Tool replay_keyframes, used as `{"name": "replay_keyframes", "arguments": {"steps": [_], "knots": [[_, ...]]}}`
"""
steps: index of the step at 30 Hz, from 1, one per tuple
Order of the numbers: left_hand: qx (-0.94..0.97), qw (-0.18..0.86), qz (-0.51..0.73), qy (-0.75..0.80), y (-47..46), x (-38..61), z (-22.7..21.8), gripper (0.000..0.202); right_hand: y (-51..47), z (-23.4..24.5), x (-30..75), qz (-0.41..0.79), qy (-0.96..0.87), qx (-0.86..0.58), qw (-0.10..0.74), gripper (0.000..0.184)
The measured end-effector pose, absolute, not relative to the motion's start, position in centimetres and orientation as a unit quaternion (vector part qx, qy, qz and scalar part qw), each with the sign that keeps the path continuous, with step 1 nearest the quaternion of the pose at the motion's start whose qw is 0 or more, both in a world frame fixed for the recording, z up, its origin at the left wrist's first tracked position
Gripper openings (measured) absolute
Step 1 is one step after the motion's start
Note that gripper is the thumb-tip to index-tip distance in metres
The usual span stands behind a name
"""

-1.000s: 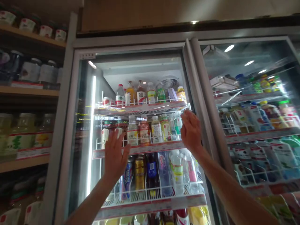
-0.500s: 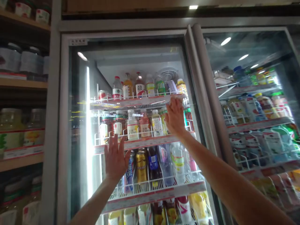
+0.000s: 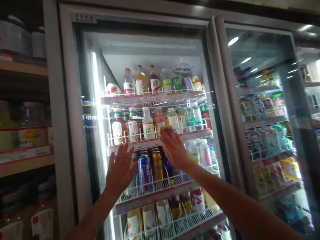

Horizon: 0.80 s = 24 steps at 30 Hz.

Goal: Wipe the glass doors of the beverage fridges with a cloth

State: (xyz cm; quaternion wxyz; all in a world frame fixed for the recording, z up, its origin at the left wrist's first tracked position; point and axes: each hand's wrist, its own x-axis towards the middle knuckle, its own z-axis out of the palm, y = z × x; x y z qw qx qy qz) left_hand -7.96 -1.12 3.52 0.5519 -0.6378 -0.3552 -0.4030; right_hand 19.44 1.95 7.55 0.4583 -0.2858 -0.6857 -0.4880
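Observation:
My left hand (image 3: 120, 171) is raised with its fingers spread, holding nothing, in front of the fridge's lower left shelves. Just right of it stand a blue can (image 3: 145, 173) and a gold can (image 3: 157, 165). My right hand (image 3: 173, 146) is stretched out, fingers extended and slightly blurred, with nothing in it. It overlaps the second shelf's edge (image 3: 140, 144) and partly hides a pink drink bottle (image 3: 159, 116). A bottle with a yellow label (image 3: 148, 125) stands to its left. Whether either hand touches the glass door (image 3: 150, 38), I cannot tell.
A metal door handle (image 3: 220, 73) runs down the right side of the door. Beyond it is a second glass-fronted fridge (image 3: 262, 50) with several shelves of drinks. On the left, wooden shelves (image 3: 22, 66) hold jars and bottles. The top fridge shelf (image 3: 155, 97) carries several bottles.
My right hand has moved left and down, from the right end of the shelves towards the middle. My left hand stays raised. The view has shifted, showing more of the right-hand fridge.

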Motion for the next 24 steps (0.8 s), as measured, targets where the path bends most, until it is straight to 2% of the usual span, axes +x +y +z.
{"name": "replay_keyframes", "arguments": {"steps": [2, 6, 8, 13, 14, 18, 19, 23, 24], "knots": [[-0.640, 0.543, -0.410, -0.357, -1.2, -7.7, 3.1, 0.066, 1.7, 5.3, 19.8, -0.496, -0.702, -0.284, 0.425, 0.057], [-0.642, 0.524, -0.423, -0.366, -1.4, -7.4, 1.9, 0.067, 1.8, 4.9, 23.0, -0.430, -0.526, -0.420, 0.601, 0.057], [-0.641, 0.518, -0.427, -0.373, -1.5, -7.3, 1.6, 0.068, 1.6, 4.3, 21.7, -0.415, -0.505, -0.420, 0.630, 0.058], [-0.645, 0.516, -0.425, -0.371, -2.0, -7.5, 0.7, 0.066, 0.8, 0.0, 17.2, -0.454, -0.670, -0.348, 0.474, 0.061], [-0.648, 0.515, -0.421, -0.371, -2.2, -7.6, 0.2, 0.066, 0.8, -0.5, 17.6, -0.452, -0.655, -0.367, 0.481, 0.060], [-0.656, 0.514, -0.406, -0.375, -2.9, -8.1, -2.6, 0.066, 1.0, -2.3, 19.6, -0.412, -0.516, -0.446, 0.604, 0.060], [-0.657, 0.511, -0.406, -0.378, -3.0, -8.1, -3.3, 0.067, 0.9, -3.0, 19.4, -0.406, -0.521, -0.441, 0.608, 0.061], [-0.654, 0.496, -0.413, -0.395, -3.2, -8.2, -5.0, 0.067, 0.4, -6.3, 18.9, -0.416, -0.674, -0.377, 0.480, 0.063], [-0.653, 0.492, -0.414, -0.399, -3.1, -8.1, -5.3, 0.067, 0.3, -6.8, 19.6, -0.419, -0.678, -0.380, 0.469, 0.062]]}}
